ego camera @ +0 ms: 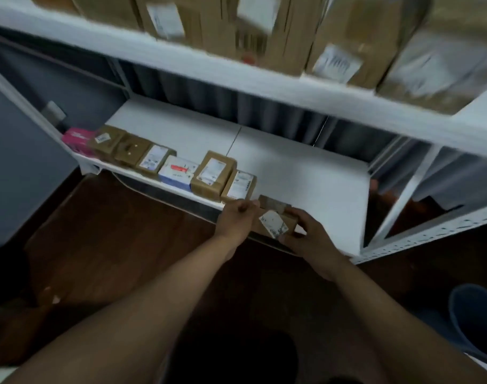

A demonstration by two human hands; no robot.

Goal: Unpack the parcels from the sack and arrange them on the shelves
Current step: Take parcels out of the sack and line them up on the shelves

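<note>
On the lower white shelf (306, 173), a small brown parcel (275, 221) sits at the row's right end, the right hand (306, 234) gripping its right side, the left hand (236, 217) loosely curled against its left.

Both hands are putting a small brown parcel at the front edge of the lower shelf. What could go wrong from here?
1. The small brown parcel sits right at the lower shelf's front edge; released there, it might tip to the floor.
2. The left hand is close to the neighbouring labelled parcel and could nudge the row.
</note>
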